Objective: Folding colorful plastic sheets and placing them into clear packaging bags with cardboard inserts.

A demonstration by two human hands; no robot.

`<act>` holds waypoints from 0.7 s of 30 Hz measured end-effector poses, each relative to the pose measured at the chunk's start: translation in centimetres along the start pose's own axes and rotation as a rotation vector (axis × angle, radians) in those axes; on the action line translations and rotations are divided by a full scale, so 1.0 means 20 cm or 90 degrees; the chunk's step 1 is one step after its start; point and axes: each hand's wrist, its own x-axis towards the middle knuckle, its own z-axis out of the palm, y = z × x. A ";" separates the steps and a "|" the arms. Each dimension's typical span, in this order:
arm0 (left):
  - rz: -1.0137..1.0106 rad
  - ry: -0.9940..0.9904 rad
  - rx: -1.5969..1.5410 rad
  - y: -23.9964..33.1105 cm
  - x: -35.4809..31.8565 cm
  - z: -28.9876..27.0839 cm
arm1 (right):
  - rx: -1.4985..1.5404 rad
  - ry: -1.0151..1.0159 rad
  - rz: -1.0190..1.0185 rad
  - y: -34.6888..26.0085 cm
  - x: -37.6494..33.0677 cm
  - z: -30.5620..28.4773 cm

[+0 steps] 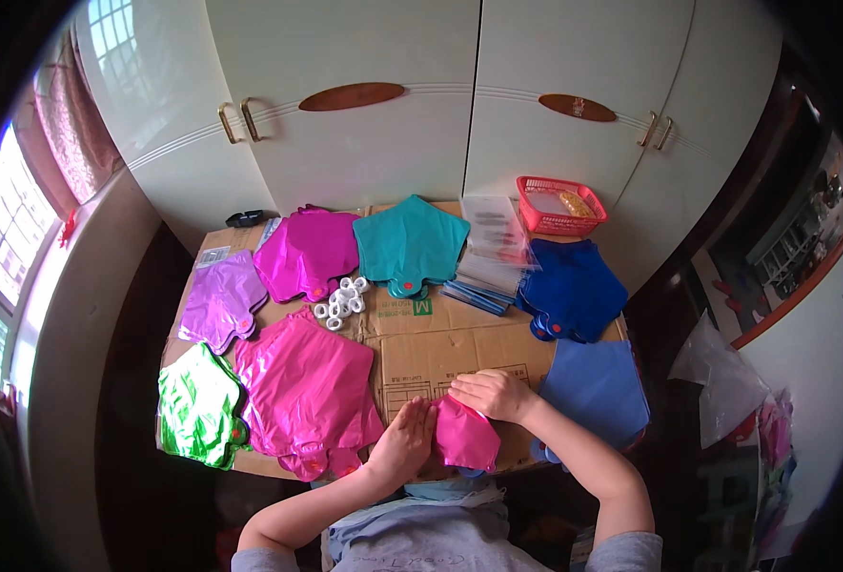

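Pink foil [466,437] lies on the bench [412,338], just right of the left grip [406,442] and on the near side of the right grip [494,394], both at its edges. Each looks flat and straight-fingered; whether either pinches the foil, I cannot tell. Light, even pressure should limit creasing, well away from the larger pink pile [309,381] left of the left grip.

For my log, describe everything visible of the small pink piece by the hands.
The pink piece looks like thin, smooth film, angular in outline; whether folded, I cannot tell. It lies on the cardboard near the person, left hand against its left side, right hand on its upper edge. Something blue shows below it.
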 end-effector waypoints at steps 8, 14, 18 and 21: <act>0.005 -0.023 0.013 0.01 0.00 0.00 | 0.065 -0.094 0.126 -0.01 0.00 -0.05; -0.009 -0.057 0.014 0.02 0.01 -0.02 | 0.081 -0.193 0.251 -0.26 0.11 -0.06; -0.019 -0.052 0.016 0.03 0.01 -0.01 | 0.092 -0.261 0.226 -0.29 0.05 0.01; -0.032 -0.026 -0.021 0.04 0.01 0.00 | 0.097 -0.256 0.220 -0.26 0.04 0.01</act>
